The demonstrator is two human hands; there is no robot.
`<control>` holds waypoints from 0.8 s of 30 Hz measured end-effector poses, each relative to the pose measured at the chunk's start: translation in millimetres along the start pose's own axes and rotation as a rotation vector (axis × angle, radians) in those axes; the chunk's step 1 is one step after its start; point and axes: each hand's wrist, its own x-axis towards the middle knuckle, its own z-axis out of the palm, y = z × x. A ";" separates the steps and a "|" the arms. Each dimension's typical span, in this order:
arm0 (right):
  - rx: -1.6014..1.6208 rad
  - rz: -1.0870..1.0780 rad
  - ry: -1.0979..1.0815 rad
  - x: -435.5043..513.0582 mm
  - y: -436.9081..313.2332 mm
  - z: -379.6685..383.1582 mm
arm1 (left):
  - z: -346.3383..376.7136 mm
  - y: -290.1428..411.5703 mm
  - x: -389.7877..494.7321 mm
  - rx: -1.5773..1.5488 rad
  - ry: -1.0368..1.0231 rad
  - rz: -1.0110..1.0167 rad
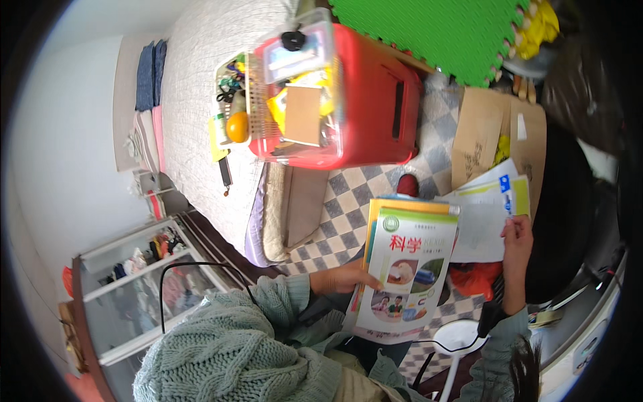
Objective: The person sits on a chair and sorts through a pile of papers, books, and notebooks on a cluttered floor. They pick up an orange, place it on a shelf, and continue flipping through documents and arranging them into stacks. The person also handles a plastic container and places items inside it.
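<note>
My left hand (pixel 346 278) grips the left edge of a stack of books, its thumb lying on the cover. On top lies a science textbook (pixel 432 241) with a green band and printed pictures; a yellow-edged book (pixel 374 213) shows beneath it. To the right, my right hand (pixel 517 231) pinches a pen-like item with a blue-and-white tag (pixel 505 188) against papers (pixel 474 228). These papers overlap the front of an open cardboard box (pixel 474 130). Whether the pen-like item is loose or packaged cannot be told.
A red storage bin (pixel 371 100) carries a clear plastic box (pixel 334 135) of small things. Beside it, a white basket (pixel 255 100) holds an orange and odds and ends on the bed (pixel 196 125). Green foam mats (pixel 427 30) lie beyond; a white round-topped stand (pixel 457 336) is near my right arm.
</note>
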 end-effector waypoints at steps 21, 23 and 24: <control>0.266 -0.080 -0.445 -15.7 -286.2 333.3 | -66.1 -3.5 -108.8 -0.009 -0.103 0.099; 0.209 -0.102 -0.344 -10.2 -275.8 347.6 | -75.9 -5.7 -111.6 -0.001 -0.103 0.135; 0.160 -0.132 -0.317 -7.3 -268.9 353.2 | -80.8 -6.5 -112.6 0.013 -0.101 0.117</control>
